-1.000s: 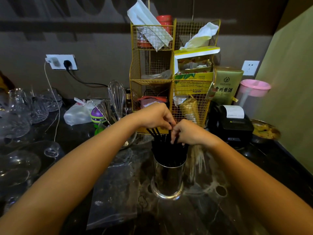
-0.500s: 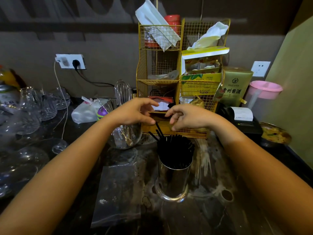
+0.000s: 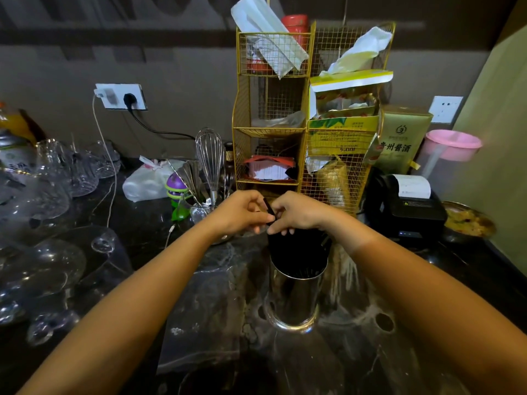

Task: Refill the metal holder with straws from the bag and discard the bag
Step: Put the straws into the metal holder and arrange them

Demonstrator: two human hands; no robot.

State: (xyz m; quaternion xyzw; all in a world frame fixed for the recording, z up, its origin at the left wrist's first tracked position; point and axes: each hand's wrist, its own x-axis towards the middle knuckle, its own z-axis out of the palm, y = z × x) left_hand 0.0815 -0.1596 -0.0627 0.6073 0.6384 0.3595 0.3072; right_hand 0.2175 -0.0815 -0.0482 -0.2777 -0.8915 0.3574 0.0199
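Note:
A shiny metal holder (image 3: pixel 293 300) stands upright on the dark marble counter, packed with black straws (image 3: pixel 298 252). My left hand (image 3: pixel 239 213) and my right hand (image 3: pixel 299 213) meet just above its top. Both pinch the upper ends of the straws, and one straw tip (image 3: pixel 269 207) sticks up between the fingers. The clear plastic bag (image 3: pixel 208 317) lies flat on the counter to the left of the holder, under my left forearm; it looks empty.
A gold wire rack (image 3: pixel 273 121) full of packets stands right behind the holder. A whisk and utensils (image 3: pixel 209 161) stand left of it, and several glasses (image 3: pixel 51 195) crowd the far left. A black receipt printer (image 3: pixel 407 206) and a pink-lidded jug (image 3: pixel 450 149) sit at the right.
Both hands have dropped from the raised position half a second ago back onto the straw tops and closed on them. The bag has stayed flat on the counter.

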